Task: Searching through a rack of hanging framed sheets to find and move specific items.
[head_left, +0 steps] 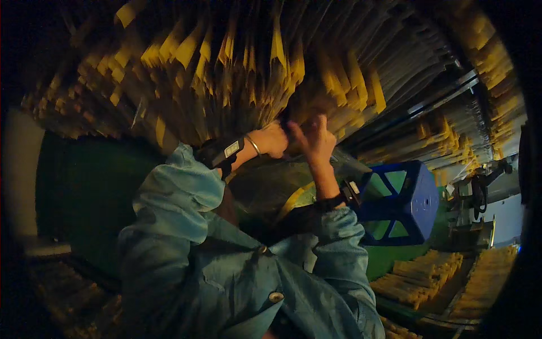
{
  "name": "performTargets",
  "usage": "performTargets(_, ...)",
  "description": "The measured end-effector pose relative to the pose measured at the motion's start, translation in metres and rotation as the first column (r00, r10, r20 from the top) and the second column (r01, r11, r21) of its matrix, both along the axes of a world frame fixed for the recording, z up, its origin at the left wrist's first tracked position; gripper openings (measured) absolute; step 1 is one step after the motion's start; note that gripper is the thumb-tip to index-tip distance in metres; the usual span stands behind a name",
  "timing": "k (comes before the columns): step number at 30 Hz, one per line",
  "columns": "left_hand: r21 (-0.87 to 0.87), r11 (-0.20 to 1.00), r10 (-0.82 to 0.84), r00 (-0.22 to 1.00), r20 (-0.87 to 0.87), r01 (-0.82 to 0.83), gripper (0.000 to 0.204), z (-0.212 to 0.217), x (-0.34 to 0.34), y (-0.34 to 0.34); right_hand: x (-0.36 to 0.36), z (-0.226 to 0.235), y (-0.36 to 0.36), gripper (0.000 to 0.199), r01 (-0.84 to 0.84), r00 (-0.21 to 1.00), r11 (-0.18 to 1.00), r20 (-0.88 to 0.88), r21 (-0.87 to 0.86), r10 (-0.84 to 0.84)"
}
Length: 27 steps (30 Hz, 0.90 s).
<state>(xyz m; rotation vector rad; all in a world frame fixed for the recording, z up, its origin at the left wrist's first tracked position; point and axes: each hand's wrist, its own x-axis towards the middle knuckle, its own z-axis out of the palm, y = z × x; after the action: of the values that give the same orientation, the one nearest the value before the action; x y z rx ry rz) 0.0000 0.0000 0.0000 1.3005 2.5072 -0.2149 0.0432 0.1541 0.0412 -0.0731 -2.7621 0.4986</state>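
Hanging yellow sheets (276, 51), blurred, crowd the upper frame.
Left hand (274, 140) curled, right hand (318, 141) with thumb spread, both near them at centre; cannot tell if either grips any. Beyond, right of centre, a blue stool (416, 204).

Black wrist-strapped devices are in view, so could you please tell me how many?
2: one black wrist-strapped device worn just behind the person's left hand, another wrist-strapped device just behind the right hand. Deep shadow might hide more.
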Motion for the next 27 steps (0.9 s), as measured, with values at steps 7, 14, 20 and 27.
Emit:
performTargets(7,0.194,0.975,0.064,0.974,0.215,-0.107,0.041,0.034,0.012,0.005,0.025,-0.016,0.134,0.026,-0.639,0.647,0.767,0.497,-0.060,0.578)
performTargets(14,-0.178,0.931,-0.365,0.795,-0.484,0.319,0.051,-0.012,0.005,-0.022,0.134,0.090,0.103,0.041,-0.436,0.799,0.899,0.439,-0.046,0.411)
performTargets(20,-0.885,0.465,-0.814,0.375,-0.443,-0.037,0.043,-0.075,0.015,0.006,0.246,0.226,0.089,0.040,-0.040,0.970,0.984,0.242,0.172,-0.003)
performTargets(27,-0.633,0.774,-0.517,0.599,-0.612,0.020,0.047,-0.102,0.000,0.017,0.336,0.228,0.124,0.027,0.394,0.889,0.793,-0.026,-0.464,-0.457)
